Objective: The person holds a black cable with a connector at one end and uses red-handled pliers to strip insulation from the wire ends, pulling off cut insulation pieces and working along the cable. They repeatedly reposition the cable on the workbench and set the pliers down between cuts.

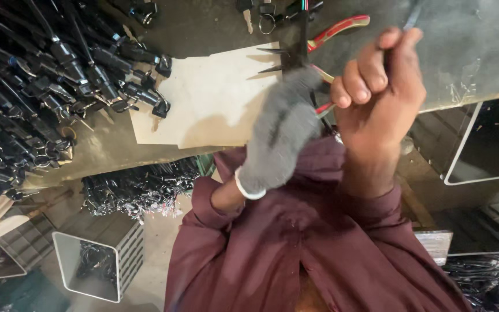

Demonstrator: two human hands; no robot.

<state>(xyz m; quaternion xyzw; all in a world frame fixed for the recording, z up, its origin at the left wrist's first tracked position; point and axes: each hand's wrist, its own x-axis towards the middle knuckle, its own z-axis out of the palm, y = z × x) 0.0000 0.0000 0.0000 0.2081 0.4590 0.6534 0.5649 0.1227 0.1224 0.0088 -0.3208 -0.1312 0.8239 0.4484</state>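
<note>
cable [302, 26]: black, thin, long axis running up from the left hand, coloured leads at top | left hand [281, 136]: grey glove, clenched on cable, nearer hand | right hand [379, 81]: bare, beside it, fist on pliers [342, 26], red handles | bench [111, 147]: card sheet [215, 98], cable pile [36, 86] far left

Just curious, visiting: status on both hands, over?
Left hand, grey knit glove, grips black wire bundle. Right hand, bare, closed on red-handled pliers. Nothing blocking.

Black cable bundle [302, 34] upright, bare wire ends splayed sideways; red-handled pliers [342, 26] partly hidden behind.
</note>
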